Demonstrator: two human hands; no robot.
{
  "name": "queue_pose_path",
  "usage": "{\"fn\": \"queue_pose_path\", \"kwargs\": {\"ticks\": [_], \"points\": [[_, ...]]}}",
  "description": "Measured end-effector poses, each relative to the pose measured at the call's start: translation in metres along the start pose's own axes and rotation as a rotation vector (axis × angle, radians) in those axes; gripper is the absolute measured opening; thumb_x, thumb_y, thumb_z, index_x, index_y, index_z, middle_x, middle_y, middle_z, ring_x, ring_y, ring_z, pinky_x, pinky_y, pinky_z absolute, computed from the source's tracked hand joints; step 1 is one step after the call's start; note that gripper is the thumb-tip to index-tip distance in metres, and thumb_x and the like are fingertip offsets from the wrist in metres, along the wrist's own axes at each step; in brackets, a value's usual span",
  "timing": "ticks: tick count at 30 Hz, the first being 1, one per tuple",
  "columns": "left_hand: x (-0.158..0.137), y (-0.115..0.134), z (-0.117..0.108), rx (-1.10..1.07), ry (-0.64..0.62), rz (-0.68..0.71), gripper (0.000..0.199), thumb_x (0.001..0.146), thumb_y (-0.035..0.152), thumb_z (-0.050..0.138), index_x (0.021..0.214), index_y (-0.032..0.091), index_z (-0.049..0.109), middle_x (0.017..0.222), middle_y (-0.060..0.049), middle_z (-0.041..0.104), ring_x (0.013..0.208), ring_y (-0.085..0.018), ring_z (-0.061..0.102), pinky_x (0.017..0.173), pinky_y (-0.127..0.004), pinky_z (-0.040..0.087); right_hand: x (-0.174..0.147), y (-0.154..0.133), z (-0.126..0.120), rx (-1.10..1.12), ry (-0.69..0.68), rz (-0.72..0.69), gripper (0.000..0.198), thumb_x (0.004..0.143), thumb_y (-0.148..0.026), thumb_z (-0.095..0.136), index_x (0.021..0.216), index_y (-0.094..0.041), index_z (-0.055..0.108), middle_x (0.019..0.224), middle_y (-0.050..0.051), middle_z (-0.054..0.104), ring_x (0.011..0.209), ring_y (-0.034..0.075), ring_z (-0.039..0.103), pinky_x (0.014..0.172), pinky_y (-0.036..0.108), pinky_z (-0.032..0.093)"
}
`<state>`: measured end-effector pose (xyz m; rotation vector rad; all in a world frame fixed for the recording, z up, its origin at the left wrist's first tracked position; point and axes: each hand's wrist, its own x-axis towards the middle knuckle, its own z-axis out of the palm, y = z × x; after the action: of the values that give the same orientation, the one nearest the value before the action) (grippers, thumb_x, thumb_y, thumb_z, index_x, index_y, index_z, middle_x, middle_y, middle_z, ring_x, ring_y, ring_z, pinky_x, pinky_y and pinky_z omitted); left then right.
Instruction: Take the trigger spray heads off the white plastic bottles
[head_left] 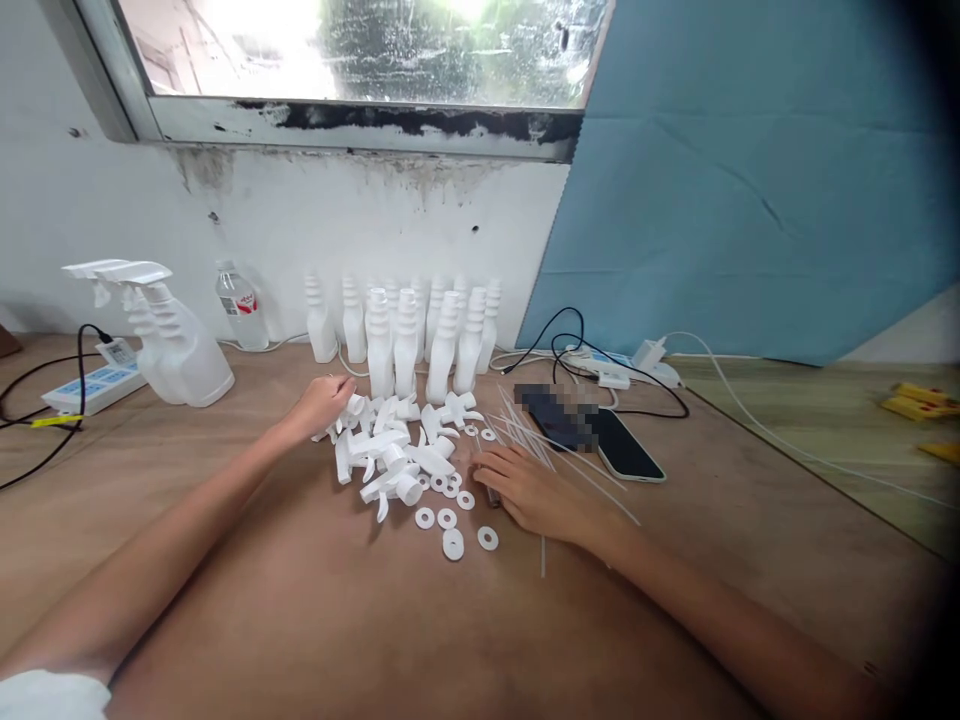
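Note:
My left hand (328, 402) is closed at the left edge of a pile of white trigger spray heads (390, 450). Its fingers seem to pinch one of these heads, though they partly hide it. On the table to the right of the pile lies my right hand (525, 485), palm down, with its fingers stretched out to the left. A small dark, shiny object (493, 496) shows below these fingers; I cannot make out what it is. White ring washers (453, 544) are scattered between the hands. Thin clear dip tubes (581, 457) lie beyond and partly under my right hand.
Several white spray bottles (381, 345) stand without heads behind the pile. Bottles with heads (187, 350) are at the left, near a water bottle (244, 305). Two phones (630, 445) lie at the right, before a power strip (652, 370) and cables.

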<state>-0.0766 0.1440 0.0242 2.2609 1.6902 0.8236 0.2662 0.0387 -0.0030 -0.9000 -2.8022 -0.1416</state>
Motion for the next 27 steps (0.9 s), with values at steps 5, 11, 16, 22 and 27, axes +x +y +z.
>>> {"fn": "queue_pose_path", "kwargs": {"ticks": [5, 11, 16, 22, 27], "points": [[0.002, -0.017, 0.006, -0.071, 0.015, -0.073, 0.038, 0.085, 0.041, 0.033, 0.069, 0.016, 0.058, 0.075, -0.005, 0.066, 0.071, -0.019, 0.054, 0.065, -0.026, 0.038, -0.001, 0.000, 0.004, 0.050, 0.022, -0.003, 0.028, 0.085, -0.004, 0.042, 0.104, -0.014, 0.058, 0.121, 0.011, 0.057, 0.112, 0.024, 0.047, 0.092, 0.041, 0.042], [0.001, -0.006, 0.018, -0.138, 0.024, -0.057, 0.039, 0.086, 0.038, 0.033, 0.070, 0.014, 0.059, 0.074, -0.005, 0.065, 0.072, -0.019, 0.055, 0.067, -0.027, 0.040, -0.002, 0.000, 0.006, 0.065, 0.007, 0.017, 0.030, 0.087, -0.005, 0.041, 0.110, -0.014, 0.058, 0.123, 0.011, 0.056, 0.113, 0.024, 0.045, 0.095, 0.042, 0.041], [0.000, 0.003, 0.019, -0.148, 0.045, 0.001, 0.046, 0.090, 0.044, 0.035, 0.087, 0.013, 0.069, 0.089, -0.007, 0.068, 0.087, -0.021, 0.058, 0.079, -0.027, 0.043, -0.002, 0.000, 0.007, 0.095, 0.024, 0.022, 0.031, 0.086, -0.005, 0.041, 0.109, -0.014, 0.059, 0.123, 0.011, 0.056, 0.112, 0.023, 0.045, 0.094, 0.042, 0.042], [0.002, -0.012, -0.042, -0.046, 0.416, -0.091, 0.034, 0.091, 0.037, 0.041, 0.104, 0.011, 0.060, 0.111, -0.010, 0.056, 0.101, -0.021, 0.051, 0.095, -0.031, 0.037, -0.004, 0.003, 0.011, 0.169, 0.072, 0.038, 0.032, 0.086, -0.003, 0.040, 0.109, -0.016, 0.059, 0.122, 0.010, 0.057, 0.111, 0.023, 0.045, 0.093, 0.042, 0.042], [-0.010, -0.049, -0.102, 0.029, 0.820, -0.290, 0.026, 0.089, 0.015, 0.036, 0.113, 0.010, 0.029, 0.128, -0.017, 0.030, 0.120, -0.030, 0.025, 0.105, -0.049, 0.019, -0.004, 0.004, 0.013, 0.194, 0.096, 0.025, 0.038, 0.085, -0.003, 0.040, 0.116, -0.017, 0.057, 0.124, 0.009, 0.056, 0.111, 0.023, 0.045, 0.095, 0.043, 0.042]]}}
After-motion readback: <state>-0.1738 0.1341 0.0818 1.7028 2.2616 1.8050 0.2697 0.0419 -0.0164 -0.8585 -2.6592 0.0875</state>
